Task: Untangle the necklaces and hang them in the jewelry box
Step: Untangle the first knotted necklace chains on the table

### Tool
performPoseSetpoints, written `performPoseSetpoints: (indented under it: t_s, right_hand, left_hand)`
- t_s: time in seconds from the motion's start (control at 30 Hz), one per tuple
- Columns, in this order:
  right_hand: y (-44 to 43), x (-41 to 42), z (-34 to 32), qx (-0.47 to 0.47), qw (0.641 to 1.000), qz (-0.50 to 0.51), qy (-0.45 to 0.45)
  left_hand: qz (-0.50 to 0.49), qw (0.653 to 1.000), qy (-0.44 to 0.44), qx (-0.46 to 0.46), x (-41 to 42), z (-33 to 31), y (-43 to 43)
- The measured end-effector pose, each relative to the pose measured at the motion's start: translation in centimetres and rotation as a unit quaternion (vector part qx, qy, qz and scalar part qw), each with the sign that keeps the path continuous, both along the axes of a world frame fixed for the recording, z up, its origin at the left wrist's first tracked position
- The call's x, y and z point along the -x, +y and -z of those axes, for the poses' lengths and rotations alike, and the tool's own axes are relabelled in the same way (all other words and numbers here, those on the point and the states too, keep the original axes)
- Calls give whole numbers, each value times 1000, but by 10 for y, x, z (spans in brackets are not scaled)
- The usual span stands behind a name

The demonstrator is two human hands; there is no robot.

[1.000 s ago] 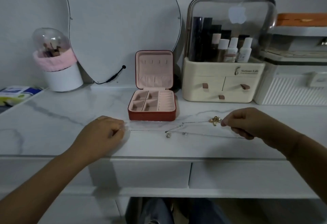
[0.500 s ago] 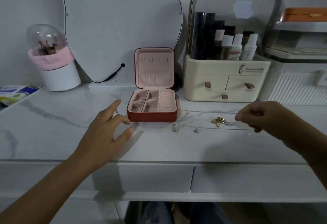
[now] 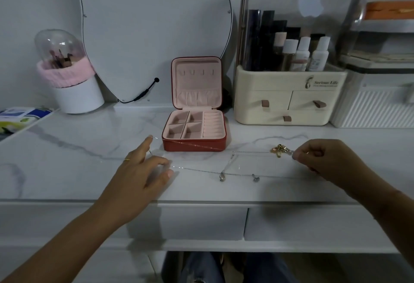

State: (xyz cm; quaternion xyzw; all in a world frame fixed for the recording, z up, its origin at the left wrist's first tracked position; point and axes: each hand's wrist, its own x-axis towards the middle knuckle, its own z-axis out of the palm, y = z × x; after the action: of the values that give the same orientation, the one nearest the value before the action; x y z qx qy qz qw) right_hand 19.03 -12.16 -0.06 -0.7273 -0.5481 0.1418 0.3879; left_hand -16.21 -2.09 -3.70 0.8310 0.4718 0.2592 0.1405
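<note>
white marble-veined tabletop [image 3: 67,170], dim light, pale wall behind. red square jewelry box with pink lining [image 3: 195,146] sat open mid-table, lid upright. thin silver chain necklaces [image 3: 201,170] were strung out in front of the box, between the two hands; could not tell whether they touched the surface. two small silver pendants [image 3: 221,177] hung on the near strand. left hand [image 3: 139,175] was spread wide, fingers straight, strands running across the fingertips and thumb; one strand crossed the box's front wall toward the forefinger. right hand [image 3: 318,159] was curled, thumb and fingertips pinching the chains just beside a gold tangled cluster [image 3: 277,149]. behind: curved white mirror [image 3: 145,25], cream drawer organiser with clear domed lid [image 3: 280,97], white round pot with pink fuzzy band [image 3: 78,97].
</note>
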Motion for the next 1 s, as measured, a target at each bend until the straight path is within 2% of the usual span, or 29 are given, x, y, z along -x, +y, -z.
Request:
performPoseSetpoints:
  t_s: [0.2,0.3,0.37,0.4,0.5,0.57,0.7,0.87,1.0]
  right_hand:
    - [-1,0,5,-5,997,7,-80]
    - [-6,4,4,9,981,11,-193]
    - [-5,10,3,-33,963,8,-266]
    - [-2,16,1,-55,961,-23,-270]
    - [13,51,-3,-54,960,-176,-211]
    - [26,72,2,-31,958,-225,-175]
    - [38,82,16,-19,973,-205,-106]
    - [35,79,28,-52,977,-190,-84]
    - [36,82,27,-52,979,-183,-70]
  left_hand:
    - [12,999,-32,-27,-1,-5,2]
    - [-2,995,-41,-90,-9,-10,-1]
    - [10,994,-52,-95,-23,-12,-7]
    - [28,994,-61,-81,-33,-13,-12]
    - [74,996,-42,-37,-70,-9,-27]
    - [68,997,-25,-40,-88,-6,-30]
    - [52,997,-34,-42,-98,-6,-28]
    - [43,997,-52,-21,-91,-6,-28]
    - [26,989,-136,52,-81,-12,-27]
